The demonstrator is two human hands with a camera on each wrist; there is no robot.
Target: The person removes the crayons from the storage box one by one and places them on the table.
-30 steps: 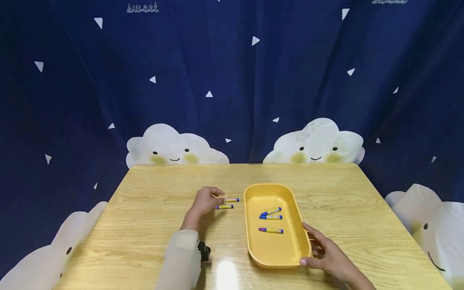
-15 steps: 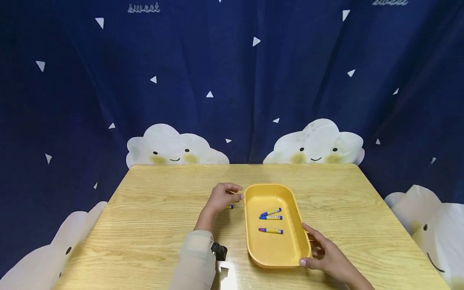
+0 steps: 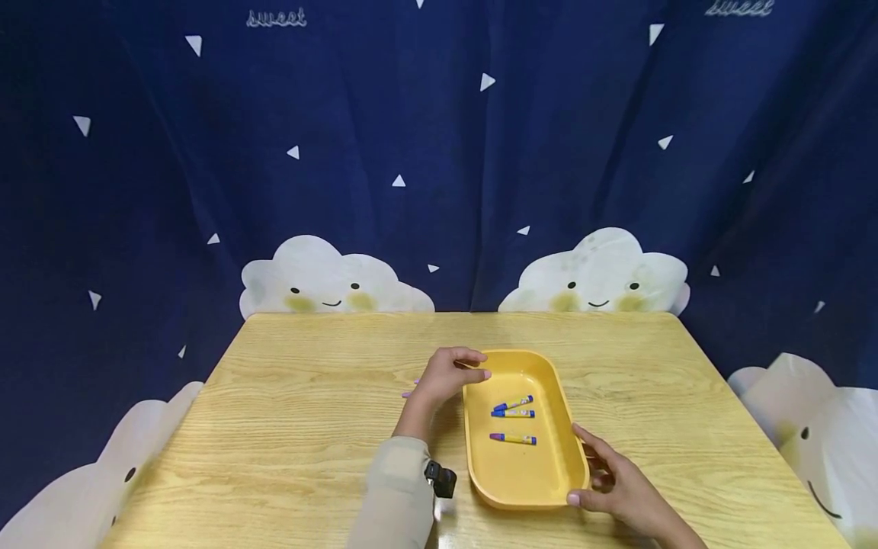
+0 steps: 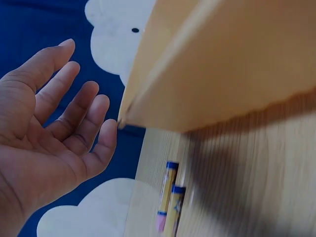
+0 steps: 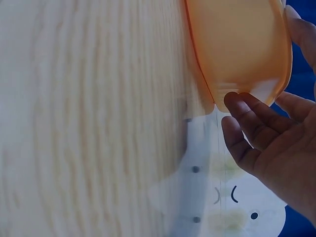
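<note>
A yellow plastic tray [image 3: 521, 480] rests on the table with three crayons inside. Two blue-tipped crayons [image 3: 514, 414] lie touching, and a purple-tipped crayon [image 3: 513, 439] is nearer the front. My left hand [image 3: 447, 375] hovers at the tray's far left corner, fingers loosely bent and nothing in them; the left wrist view has its little finger right at the rim. Two more crayons [image 4: 173, 202] lie side by side on the table left of the tray, mostly behind that hand in the head view. My right hand [image 3: 620, 484] holds the near right corner, thumb and fingers on the rim.
The light wooden table [image 3: 309, 427] extends to both sides of the tray. A dark blue curtain [image 3: 439, 152] with white triangles and smiling clouds hangs behind and beside it. On my left wrist sits a small black device [image 3: 441, 479].
My left hand has slid right, away from the two crayons on the table, up to the tray's left rim. My right hand and the tray stay where they were.
</note>
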